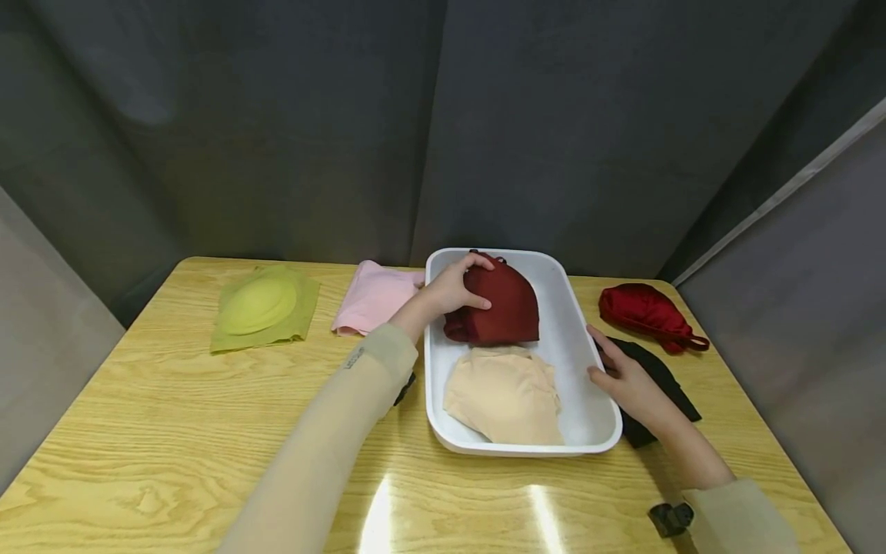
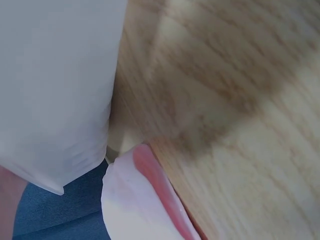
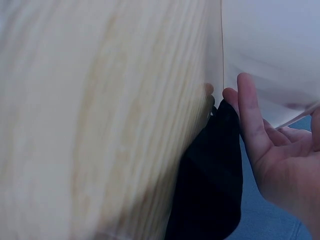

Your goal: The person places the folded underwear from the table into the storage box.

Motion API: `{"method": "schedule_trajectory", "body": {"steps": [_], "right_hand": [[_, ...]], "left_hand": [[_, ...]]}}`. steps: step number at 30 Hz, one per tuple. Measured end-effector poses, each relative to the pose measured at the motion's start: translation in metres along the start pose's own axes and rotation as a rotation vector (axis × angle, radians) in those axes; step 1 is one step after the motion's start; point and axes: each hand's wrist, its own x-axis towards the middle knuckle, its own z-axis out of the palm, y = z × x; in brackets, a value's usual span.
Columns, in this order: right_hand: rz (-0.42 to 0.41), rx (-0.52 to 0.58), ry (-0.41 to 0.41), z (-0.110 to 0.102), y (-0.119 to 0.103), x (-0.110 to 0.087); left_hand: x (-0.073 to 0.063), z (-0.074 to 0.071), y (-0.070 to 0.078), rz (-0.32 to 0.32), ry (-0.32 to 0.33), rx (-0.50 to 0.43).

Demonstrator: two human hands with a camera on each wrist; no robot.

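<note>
A dark red folded bra [image 1: 511, 312] lies in the far part of a white plastic basin [image 1: 581, 385]. My left hand [image 1: 453, 291] rests on its left side, thumb and index finger spread apart over the cloth; the other fingers are largely hidden. Nearer me in the basin is a beige folded garment [image 1: 505, 400]. My right hand [image 1: 626, 385] touches the basin's right side from outside. In the right wrist view, fingers [image 3: 250, 110] extend along the basin wall, just beside a black padded garment [image 3: 210, 185]. The left wrist view mostly shows the tabletop and the basin wall.
On the wooden table [image 1: 159, 431], a pink folded garment [image 1: 379, 296] sits just left of the basin. A yellow-green bra [image 1: 263, 308] lies farther left. A shiny red bra [image 1: 644, 308] is at the far right. Dark curtains [image 1: 311, 138] hang behind the table.
</note>
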Motion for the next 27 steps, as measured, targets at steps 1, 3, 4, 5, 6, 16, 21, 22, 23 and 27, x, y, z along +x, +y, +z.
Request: {"method": "schedule_trajectory", "body": {"steps": [1,3,4,5,6,16,21,22,23,27], "right_hand": [[-0.001,0.000,-0.001,0.0002,-0.0003,-0.0001],[-0.001,0.002,-0.004,0.0004,-0.0008,-0.0001],[0.001,0.002,-0.004,0.0006,-0.0009,-0.0001],[0.001,0.002,-0.005,0.0007,-0.0009,0.0000],[0.003,0.003,-0.006,0.0008,-0.0007,0.0002],[0.001,0.008,-0.007,0.0006,-0.0006,-0.0002],[-0.009,0.014,-0.009,-0.0006,-0.0012,-0.0013],[-0.008,0.013,-0.010,-0.0008,-0.0013,-0.0015],[-0.008,0.015,-0.010,-0.0009,-0.0012,-0.0016],[-0.004,0.015,-0.011,-0.0009,-0.0010,-0.0018]], "left_hand": [[0.0006,0.0001,-0.0007,0.005,-0.002,0.015],[0.0015,0.0003,-0.0016,0.011,-0.003,0.043],[0.0019,0.0004,-0.0020,0.011,-0.002,0.055],[0.0022,0.0007,-0.0022,0.008,-0.001,0.067],[0.0023,0.0009,-0.0021,0.002,0.000,0.076],[0.0037,0.0051,-0.0020,-0.058,0.018,0.260],[0.0034,0.0069,0.0008,-0.075,0.012,0.292],[0.0034,0.0071,0.0013,-0.077,0.012,0.295],[0.0034,0.0073,0.0018,-0.078,0.014,0.299],[0.0037,0.0077,0.0024,-0.078,0.027,0.311]]}}
